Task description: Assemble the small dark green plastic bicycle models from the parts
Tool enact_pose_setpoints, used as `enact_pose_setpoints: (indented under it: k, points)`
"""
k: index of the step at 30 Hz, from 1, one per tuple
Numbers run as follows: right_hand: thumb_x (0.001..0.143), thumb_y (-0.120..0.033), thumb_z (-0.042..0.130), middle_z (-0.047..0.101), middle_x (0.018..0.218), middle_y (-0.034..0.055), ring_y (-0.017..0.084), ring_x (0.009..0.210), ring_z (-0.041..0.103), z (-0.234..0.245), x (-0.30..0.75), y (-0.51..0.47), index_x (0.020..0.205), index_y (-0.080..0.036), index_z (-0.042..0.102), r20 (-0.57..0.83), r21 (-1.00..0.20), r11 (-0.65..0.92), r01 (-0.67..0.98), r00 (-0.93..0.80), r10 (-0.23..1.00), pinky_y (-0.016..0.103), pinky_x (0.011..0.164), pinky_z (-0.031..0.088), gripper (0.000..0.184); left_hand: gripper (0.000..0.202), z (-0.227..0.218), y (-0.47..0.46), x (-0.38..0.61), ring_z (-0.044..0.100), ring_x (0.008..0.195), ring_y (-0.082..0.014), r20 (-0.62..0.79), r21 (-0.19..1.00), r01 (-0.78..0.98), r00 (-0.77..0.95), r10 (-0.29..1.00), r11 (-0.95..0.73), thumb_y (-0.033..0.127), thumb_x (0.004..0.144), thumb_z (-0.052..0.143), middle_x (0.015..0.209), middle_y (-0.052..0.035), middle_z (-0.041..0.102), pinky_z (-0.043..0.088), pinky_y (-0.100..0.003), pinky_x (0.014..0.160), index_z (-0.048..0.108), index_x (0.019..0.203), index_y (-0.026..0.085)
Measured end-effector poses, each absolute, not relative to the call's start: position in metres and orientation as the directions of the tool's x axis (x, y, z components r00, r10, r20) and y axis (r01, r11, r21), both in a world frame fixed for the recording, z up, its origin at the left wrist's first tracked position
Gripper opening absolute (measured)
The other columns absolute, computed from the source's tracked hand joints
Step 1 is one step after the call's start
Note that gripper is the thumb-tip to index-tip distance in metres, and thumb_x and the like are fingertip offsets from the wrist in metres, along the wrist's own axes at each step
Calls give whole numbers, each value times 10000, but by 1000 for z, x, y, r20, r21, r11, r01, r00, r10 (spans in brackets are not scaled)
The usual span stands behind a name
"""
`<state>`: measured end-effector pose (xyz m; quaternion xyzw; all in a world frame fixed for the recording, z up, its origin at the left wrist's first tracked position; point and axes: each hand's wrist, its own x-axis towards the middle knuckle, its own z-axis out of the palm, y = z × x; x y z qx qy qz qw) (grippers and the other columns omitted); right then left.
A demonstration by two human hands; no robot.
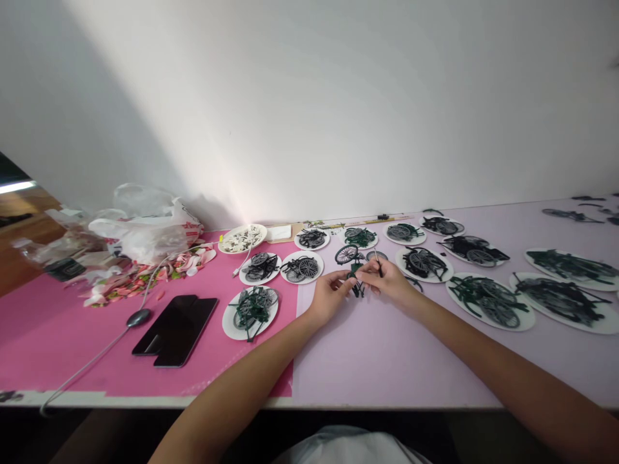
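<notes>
My left hand (330, 298) and my right hand (387, 281) meet over the table's middle, both pinched on a small dark green toy bicycle frame (356, 281). A thin stick-like tool (378, 261) pokes up from my right fingers. A loose spoked wheel (346, 254) lies just beyond the hands. Several white plates of black and green bicycle parts surround them, such as one plate (250, 312) to the left and another plate (490, 301) to the right.
A black phone (176, 329) lies on the pink mat (68, 328) at left, beside a cable with a small dark puck (138, 317). Plastic bags (145, 225) and pink scraps sit at far left. A bowl of white pieces (242, 238) stands near the wall.
</notes>
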<state>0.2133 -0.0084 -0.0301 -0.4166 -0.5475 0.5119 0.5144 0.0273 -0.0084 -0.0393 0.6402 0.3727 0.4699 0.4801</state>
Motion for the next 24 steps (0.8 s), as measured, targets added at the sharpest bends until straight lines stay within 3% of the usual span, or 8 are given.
enact_pose_setpoints:
  k: [24]
  points:
    - [653, -540, 903, 727, 864, 19, 128, 519, 590, -26, 217, -11, 795, -258, 319, 95, -992, 79, -93, -176, 980, 241, 390, 362, 664, 531, -39, -8, 27, 493, 552, -90, 242, 969, -20, 284, 928, -246, 569, 776, 782, 794, -68, 728, 425, -234, 557, 809, 1037, 107]
